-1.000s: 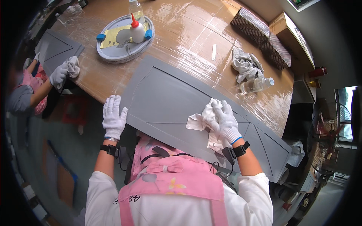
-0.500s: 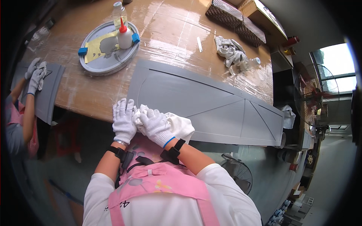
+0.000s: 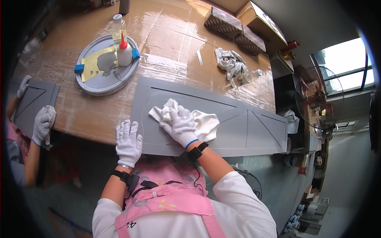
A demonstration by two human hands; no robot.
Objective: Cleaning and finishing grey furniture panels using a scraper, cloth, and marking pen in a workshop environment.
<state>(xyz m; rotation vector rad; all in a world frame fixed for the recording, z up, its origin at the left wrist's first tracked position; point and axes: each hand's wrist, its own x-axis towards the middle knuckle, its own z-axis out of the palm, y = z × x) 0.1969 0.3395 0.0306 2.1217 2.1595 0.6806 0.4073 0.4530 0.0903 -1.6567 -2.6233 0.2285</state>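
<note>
A long grey panel (image 3: 222, 135) with thin grooves and diagonal lines lies on the table in front of me. My right hand (image 3: 179, 126), in a white knit glove, is closed on a crumpled white cloth (image 3: 206, 123) and presses it against the panel's left half. Part of the cloth trails out to the right of the glove. My left hand (image 3: 129, 139), gloved too, rests with fingers stretched out at the panel's left end, by the table's near edge.
A round grey lid (image 3: 89, 85) with blue blocks carries a yellow sheet, a red-tipped squeeze bottle (image 3: 124, 55) and a clear bottle (image 3: 118, 29). A crumpled cloth (image 3: 230, 63) and clear bottle (image 3: 246, 78) lie beyond the panel. At left, a co-worker's gloved hand (image 3: 43, 125) holds a cloth.
My right hand has moved up and right with the cloth, from the near edge onto the panel. My left hand stays near the left end. The co-worker's hands have moved apart.
</note>
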